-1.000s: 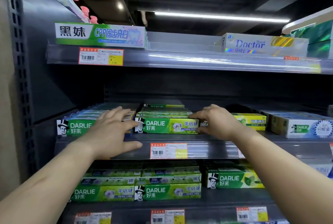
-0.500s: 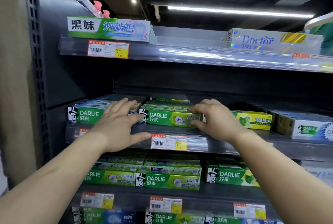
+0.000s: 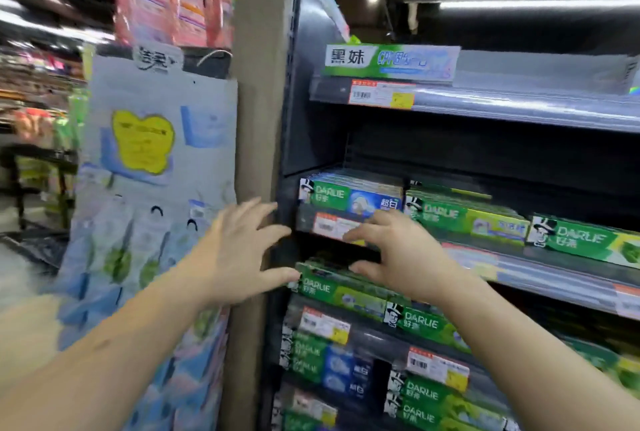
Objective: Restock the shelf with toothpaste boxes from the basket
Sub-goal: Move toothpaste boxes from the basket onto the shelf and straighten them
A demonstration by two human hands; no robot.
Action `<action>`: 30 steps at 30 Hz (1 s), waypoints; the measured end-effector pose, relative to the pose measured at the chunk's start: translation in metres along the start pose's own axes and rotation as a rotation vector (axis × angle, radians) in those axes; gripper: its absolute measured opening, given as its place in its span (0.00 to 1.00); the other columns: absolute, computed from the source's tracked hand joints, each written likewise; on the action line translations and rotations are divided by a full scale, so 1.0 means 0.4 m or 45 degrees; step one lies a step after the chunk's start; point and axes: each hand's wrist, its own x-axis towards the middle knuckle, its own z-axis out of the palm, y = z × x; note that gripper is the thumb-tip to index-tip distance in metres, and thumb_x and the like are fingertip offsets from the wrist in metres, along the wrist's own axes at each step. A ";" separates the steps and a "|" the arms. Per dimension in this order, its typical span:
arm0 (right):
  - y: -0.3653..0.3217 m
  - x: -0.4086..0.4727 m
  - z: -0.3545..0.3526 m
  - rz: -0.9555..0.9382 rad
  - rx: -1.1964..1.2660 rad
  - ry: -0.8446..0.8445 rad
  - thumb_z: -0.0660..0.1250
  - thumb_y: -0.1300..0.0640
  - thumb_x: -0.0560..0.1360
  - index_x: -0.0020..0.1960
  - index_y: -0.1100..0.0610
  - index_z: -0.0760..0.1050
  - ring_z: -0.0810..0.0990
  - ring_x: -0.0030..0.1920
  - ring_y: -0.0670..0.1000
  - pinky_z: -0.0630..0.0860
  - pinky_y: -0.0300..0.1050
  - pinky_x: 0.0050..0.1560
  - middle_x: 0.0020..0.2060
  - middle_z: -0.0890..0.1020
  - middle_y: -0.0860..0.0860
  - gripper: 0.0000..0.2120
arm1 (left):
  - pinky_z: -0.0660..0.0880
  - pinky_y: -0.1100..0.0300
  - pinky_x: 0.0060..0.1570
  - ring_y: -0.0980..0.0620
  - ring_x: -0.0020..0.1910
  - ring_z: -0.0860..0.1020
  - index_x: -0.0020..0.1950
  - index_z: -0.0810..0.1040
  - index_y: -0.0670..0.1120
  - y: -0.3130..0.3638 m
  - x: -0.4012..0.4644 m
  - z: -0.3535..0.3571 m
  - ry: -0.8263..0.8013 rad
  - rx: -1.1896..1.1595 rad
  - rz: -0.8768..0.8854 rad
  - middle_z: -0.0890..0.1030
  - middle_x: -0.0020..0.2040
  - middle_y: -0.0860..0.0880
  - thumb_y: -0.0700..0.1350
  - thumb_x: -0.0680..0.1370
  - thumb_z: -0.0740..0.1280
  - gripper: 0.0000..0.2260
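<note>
Head view: both hands, left (image 3: 239,254) and right (image 3: 391,257), spread and empty before the shelf (image 3: 519,274); next box must come from the unseen basket.

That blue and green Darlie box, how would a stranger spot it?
Find the tall tan pillar; the dark shelf right of it holds Darlie boxes. The blue and green Darlie toothpaste box is leftmost; its neighbours' fronts are green, without blue.
</note>
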 end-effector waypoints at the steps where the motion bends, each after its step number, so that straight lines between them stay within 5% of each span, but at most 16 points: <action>1: -0.060 0.017 0.023 -0.051 0.033 -0.030 0.71 0.44 0.70 0.63 0.46 0.76 0.74 0.57 0.56 0.73 0.51 0.58 0.55 0.79 0.50 0.22 | 0.56 0.44 0.70 0.40 0.73 0.61 0.66 0.74 0.53 -0.051 -0.049 -0.005 -0.003 0.019 -0.018 0.66 0.73 0.43 0.78 0.65 0.44 0.43; 5: -0.353 0.087 0.147 -0.239 0.158 -0.159 0.71 0.45 0.70 0.65 0.45 0.73 0.73 0.57 0.53 0.71 0.47 0.59 0.57 0.76 0.49 0.24 | 0.52 0.53 0.72 0.49 0.76 0.52 0.72 0.63 0.58 -0.276 -0.309 -0.023 -0.184 0.032 -0.190 0.54 0.77 0.50 0.73 0.67 0.54 0.37; 8: -0.628 0.144 0.260 -0.368 0.262 -0.278 0.71 0.46 0.71 0.68 0.45 0.71 0.71 0.61 0.53 0.71 0.48 0.60 0.59 0.75 0.49 0.25 | 0.54 0.56 0.72 0.50 0.75 0.55 0.72 0.62 0.58 -0.469 -0.552 -0.032 -0.313 0.020 -0.293 0.56 0.76 0.50 0.65 0.71 0.65 0.32; 17: -1.354 0.307 0.514 -0.686 0.436 -0.570 0.71 0.52 0.69 0.68 0.44 0.69 0.71 0.63 0.53 0.71 0.48 0.61 0.63 0.74 0.48 0.29 | 0.58 0.55 0.72 0.53 0.73 0.58 0.74 0.59 0.58 -0.913 -1.107 -0.128 -0.665 0.041 -0.621 0.61 0.75 0.53 0.65 0.71 0.65 0.34; 30: -1.612 0.447 1.092 -0.686 0.484 -0.991 0.64 0.37 0.73 0.74 0.47 0.62 0.63 0.73 0.54 0.63 0.50 0.71 0.73 0.66 0.53 0.32 | 0.56 0.56 0.72 0.50 0.74 0.56 0.75 0.57 0.55 -1.278 -1.235 0.239 -1.010 -0.190 -0.798 0.58 0.76 0.50 0.61 0.74 0.64 0.33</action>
